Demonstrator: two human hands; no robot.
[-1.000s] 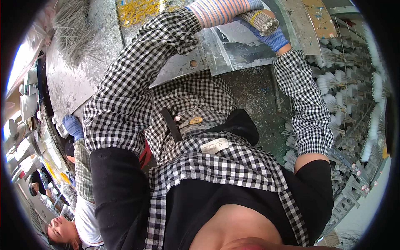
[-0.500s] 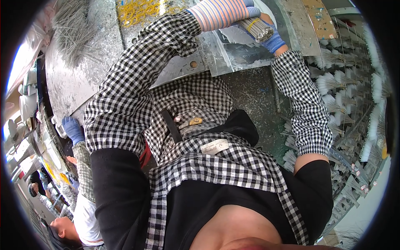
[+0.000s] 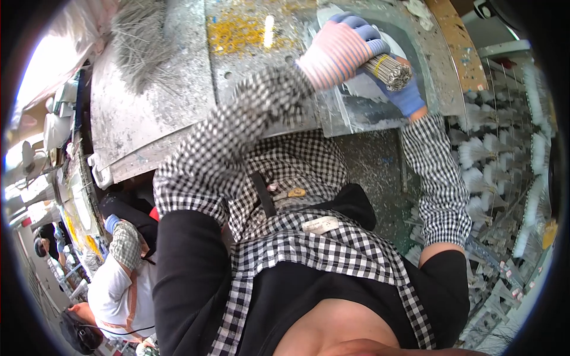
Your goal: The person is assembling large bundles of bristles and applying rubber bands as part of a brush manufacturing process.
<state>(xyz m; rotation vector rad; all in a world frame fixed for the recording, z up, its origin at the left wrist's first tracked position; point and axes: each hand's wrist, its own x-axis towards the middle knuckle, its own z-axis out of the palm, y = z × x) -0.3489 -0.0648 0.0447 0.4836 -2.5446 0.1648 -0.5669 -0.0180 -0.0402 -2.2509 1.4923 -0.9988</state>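
A bundle of thin metal wires (image 3: 389,72), tied with a yellow band, lies tilted between my two hands, its cut ends toward me. From the left, my left hand (image 3: 341,50) in a pink-and-blue striped glove is closed over the far part of the bundle. My right hand (image 3: 409,95), gloved in blue, wraps it from below and the right; most of its fingers are hidden behind the wires. Beneath both hands is a flat dark board (image 3: 350,121) smeared with white paste.
Yellow rubber bands (image 3: 237,34) lie scattered on the metal worktable (image 3: 178,113), left of the board. A heap of loose wires (image 3: 139,44) sits farther left. Racks of white-tufted wire pieces (image 3: 484,145) stand at the right. A co-worker (image 3: 122,291) is at the lower left.
The view has shifted, so the worktable and my hands appear lower and farther right. Both hands stay on the bundle. The co-worker's gloved hand has left the table's edge.
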